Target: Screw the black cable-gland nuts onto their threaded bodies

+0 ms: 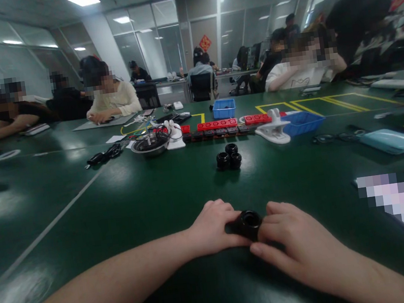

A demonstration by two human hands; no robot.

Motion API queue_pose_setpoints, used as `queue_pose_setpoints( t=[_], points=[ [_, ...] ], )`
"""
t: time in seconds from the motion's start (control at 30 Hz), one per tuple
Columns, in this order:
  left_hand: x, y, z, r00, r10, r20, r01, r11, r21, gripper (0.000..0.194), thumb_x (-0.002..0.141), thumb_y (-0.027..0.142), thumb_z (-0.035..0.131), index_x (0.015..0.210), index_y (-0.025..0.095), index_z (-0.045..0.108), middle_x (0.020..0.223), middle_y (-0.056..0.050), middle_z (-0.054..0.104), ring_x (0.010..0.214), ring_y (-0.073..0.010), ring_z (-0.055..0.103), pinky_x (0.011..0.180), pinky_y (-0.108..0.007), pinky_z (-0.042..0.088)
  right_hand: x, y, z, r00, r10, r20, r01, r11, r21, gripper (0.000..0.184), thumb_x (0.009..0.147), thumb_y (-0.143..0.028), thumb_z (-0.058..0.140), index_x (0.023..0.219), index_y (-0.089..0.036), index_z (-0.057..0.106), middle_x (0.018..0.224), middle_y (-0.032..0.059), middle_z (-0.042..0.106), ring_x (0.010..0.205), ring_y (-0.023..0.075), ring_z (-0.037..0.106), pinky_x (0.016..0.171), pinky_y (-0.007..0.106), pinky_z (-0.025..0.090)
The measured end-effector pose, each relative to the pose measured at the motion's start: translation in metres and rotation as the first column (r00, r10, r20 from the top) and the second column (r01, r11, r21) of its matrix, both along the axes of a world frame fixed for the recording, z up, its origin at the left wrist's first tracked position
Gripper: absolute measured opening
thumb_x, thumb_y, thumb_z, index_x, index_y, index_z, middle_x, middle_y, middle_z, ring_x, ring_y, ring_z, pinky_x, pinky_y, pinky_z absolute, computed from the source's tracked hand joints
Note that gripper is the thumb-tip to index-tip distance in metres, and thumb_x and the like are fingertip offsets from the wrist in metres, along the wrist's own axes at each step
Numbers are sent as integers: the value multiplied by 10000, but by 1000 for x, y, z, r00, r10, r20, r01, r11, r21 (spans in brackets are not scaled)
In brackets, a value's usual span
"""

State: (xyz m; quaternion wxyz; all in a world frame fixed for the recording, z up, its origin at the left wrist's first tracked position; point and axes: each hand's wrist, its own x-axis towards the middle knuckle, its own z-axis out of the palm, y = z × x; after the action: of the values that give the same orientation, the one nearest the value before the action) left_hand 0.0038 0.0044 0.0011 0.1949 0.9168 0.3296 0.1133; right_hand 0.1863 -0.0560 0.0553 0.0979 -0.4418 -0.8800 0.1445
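A glossy black round piece with a hole in its top [250, 219] sits at the table's near middle, between my two hands; its exact kind is unclear. My left hand [217, 226] grips it from the left, thumb in front and fingers behind. From the right, my right hand [289, 232] presses curled fingers against it, with the thumb lower and nearer me. Farther back, three similar black round pieces [229, 158] stand in a tight cluster on the green table [148, 198].
Beyond the cluster lie red power strips [217, 124], a metal bowl with cables [149, 146], a white clip stand [274, 129] and blue bins [300, 122]. A light blue pouch [390, 140] is at right. Several people sit around the table.
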Motion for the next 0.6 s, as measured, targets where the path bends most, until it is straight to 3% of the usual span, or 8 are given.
queue_pose_setpoints(
  t=[0.13, 0.23, 0.6],
  points=[
    [0, 0, 0, 1000, -2, 11, 2, 1000, -4, 383, 691, 554, 612, 877, 219, 600, 827, 3, 555, 806, -175, 471, 719, -296, 324, 8, 17, -4, 986, -161, 33, 159, 986, 43, 419, 893, -394, 313, 732, -165, 624, 667, 67, 599, 661, 186, 465, 612, 319, 326],
    [0, 0, 0, 1000, -5, -1, 5, 1000, 7, 399, 690, 559, 610, 904, 222, 599, 837, -3, 555, 807, -180, 471, 723, -304, 327, 8, 22, -9, 987, -162, 18, 161, 986, 44, 394, 895, -387, 307, 873, -157, 626, 755, 76, 618, 720, 201, 493, 644, 328, 352],
    [0, -1, 0, 1000, 3, -9, -2, 1000, 18, 409, 698, 555, 602, 922, 214, 582, 852, -9, 560, 807, -185, 468, 722, -311, 338, 5, 16, -13, 976, -210, -55, 214, 975, 59, 350, 869, -384, 371, 994, -146, 594, 846, 86, 620, 791, 224, 530, 698, 371, 405]
  ],
)
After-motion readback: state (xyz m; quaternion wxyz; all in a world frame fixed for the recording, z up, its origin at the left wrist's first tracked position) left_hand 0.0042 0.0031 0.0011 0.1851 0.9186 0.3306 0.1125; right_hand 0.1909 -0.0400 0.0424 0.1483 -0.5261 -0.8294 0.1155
